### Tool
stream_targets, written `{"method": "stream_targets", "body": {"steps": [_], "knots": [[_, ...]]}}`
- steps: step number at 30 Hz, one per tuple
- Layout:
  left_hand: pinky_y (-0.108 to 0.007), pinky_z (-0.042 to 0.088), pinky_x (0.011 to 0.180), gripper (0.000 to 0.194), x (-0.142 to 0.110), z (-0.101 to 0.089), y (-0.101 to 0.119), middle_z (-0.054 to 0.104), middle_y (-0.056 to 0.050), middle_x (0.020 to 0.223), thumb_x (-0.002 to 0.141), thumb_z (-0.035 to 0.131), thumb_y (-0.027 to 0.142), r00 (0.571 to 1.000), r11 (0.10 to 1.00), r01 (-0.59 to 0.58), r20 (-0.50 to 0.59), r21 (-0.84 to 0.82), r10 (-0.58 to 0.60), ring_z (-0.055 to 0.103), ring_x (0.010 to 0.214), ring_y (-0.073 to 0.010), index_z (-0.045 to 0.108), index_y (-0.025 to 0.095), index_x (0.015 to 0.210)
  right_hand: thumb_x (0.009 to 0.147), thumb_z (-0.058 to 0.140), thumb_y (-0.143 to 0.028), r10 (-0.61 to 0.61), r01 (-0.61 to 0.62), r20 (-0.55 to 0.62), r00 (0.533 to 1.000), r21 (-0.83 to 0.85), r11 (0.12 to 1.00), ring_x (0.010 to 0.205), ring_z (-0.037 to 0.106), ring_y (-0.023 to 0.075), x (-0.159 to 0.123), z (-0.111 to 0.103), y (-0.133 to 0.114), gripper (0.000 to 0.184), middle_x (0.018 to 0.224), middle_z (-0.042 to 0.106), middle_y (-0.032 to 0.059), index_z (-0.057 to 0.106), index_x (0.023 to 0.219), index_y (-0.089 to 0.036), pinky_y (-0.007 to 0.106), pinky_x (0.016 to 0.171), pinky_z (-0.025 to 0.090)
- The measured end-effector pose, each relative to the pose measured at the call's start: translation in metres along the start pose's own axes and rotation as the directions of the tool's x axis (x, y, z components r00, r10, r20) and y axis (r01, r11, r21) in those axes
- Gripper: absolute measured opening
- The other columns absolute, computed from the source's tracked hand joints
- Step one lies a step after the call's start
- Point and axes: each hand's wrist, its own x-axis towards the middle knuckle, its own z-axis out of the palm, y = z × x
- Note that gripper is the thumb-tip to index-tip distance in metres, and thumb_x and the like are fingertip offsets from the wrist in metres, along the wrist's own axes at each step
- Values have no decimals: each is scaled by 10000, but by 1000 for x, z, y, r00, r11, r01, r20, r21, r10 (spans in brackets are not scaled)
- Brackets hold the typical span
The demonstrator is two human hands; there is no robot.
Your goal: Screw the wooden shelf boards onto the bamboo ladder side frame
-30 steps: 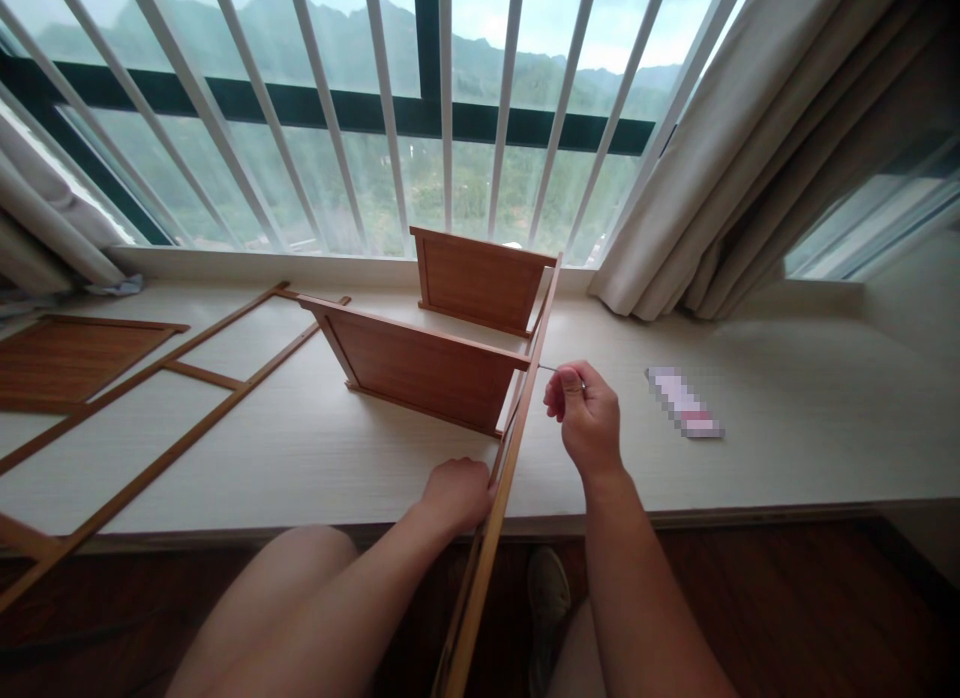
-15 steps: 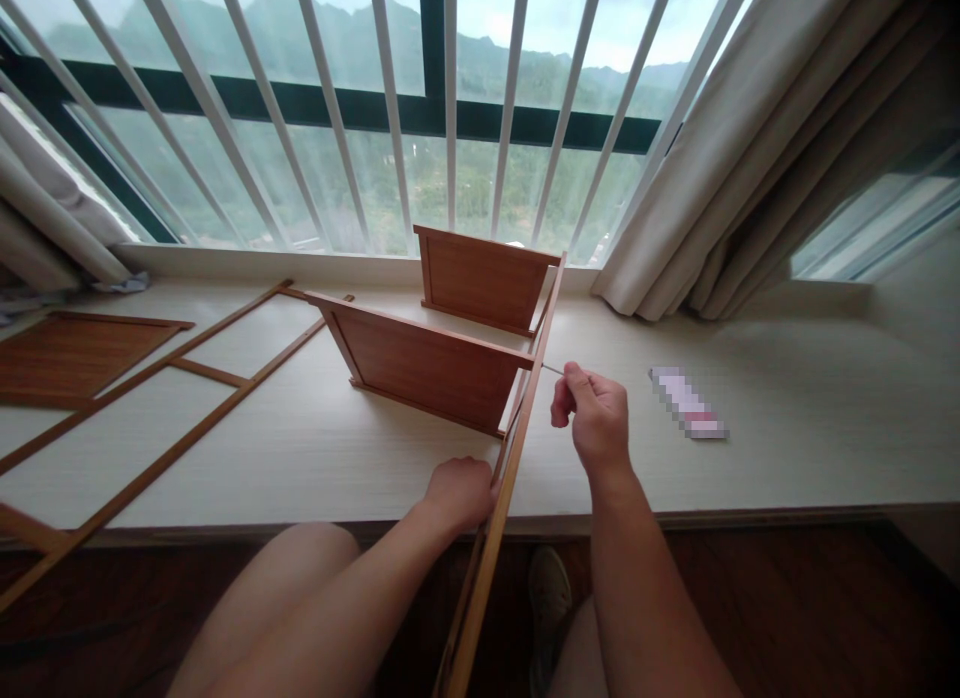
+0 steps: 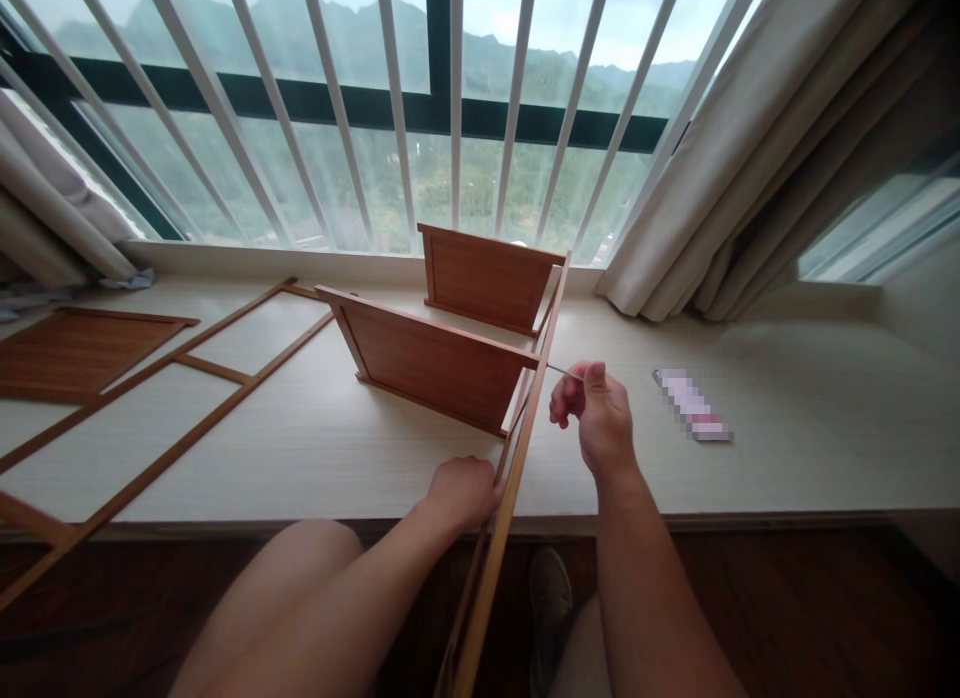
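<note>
In the head view, a ladder-like wooden side frame (image 3: 516, 463) runs from the sill down past its front edge. Two brown wooden panels, a near one (image 3: 435, 363) and a far one (image 3: 487, 278), stand on edge and meet this frame on its left side. My left hand (image 3: 465, 490) is closed round the frame's lower rail, its fingertips hidden. On the other side, my right hand (image 3: 600, 413) pinches a thin metal rod that looks like a hex key (image 3: 564, 372). The rod's tip meets the frame's outer face, level with the near panel's top.
A second wooden frame (image 3: 202, 418) lies flat at the left, beside another wooden panel (image 3: 112, 348). A pixelated pinkish item (image 3: 694, 406) lies right of my hand. Window bars (image 3: 456, 128) and a curtain (image 3: 675, 208) border the pale sill (image 3: 795, 448).
My right hand has shifted its finger hold, the thumb now more upright, and more of the metal rod shows. The left hand keeps its grip. The view has shifted slightly.
</note>
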Motion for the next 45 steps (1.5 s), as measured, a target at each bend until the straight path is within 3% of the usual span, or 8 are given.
{"method": "stream_targets", "body": {"steps": [11,20,29,35,40,45], "knots": [[-430,542,760,546,0,-1,0,716,-174,952,912,310,509,1000,1000,1,-13,4,-1,685,901,-335,721,150,933,939,513,-469,-50,49,9,999,30,998,476,522,111,-1,-7,-3,342,570,533,-17,566,756,-184,217,406,361],[-426,547,749,529,0,1,0,722,-168,950,914,321,506,1000,1000,-2,-25,22,2,690,891,-329,719,158,923,895,568,-403,66,-59,-35,997,180,982,436,514,113,1,-3,-6,298,537,545,-15,590,711,-170,211,365,361],[-426,547,756,530,0,0,0,722,-169,948,916,321,502,1000,1000,-1,-17,12,1,690,897,-328,719,152,934,869,568,-401,205,-199,14,979,316,928,372,447,94,2,1,-14,329,488,500,-35,544,634,-171,215,340,335],[-440,548,743,534,1,3,-1,724,-171,939,913,317,495,999,1000,-3,-36,12,4,691,887,-340,726,151,912,883,581,-421,76,-69,-174,982,44,997,395,481,97,1,0,-10,336,524,545,-19,570,666,-165,210,337,320],[-442,547,740,550,2,3,0,725,-177,938,915,301,493,1000,1000,-7,-27,9,7,690,884,-343,731,150,913,922,527,-472,-70,39,-177,982,-173,984,415,489,96,0,-5,-9,359,554,560,-21,590,731,-175,213,368,345],[-417,541,749,552,3,6,-1,723,-173,940,909,314,517,999,1000,7,-35,18,-6,688,886,-326,731,155,931,935,518,-471,-250,161,-178,952,-407,899,469,495,96,-3,-6,-5,346,592,560,-21,613,777,-179,225,442,384]]}}
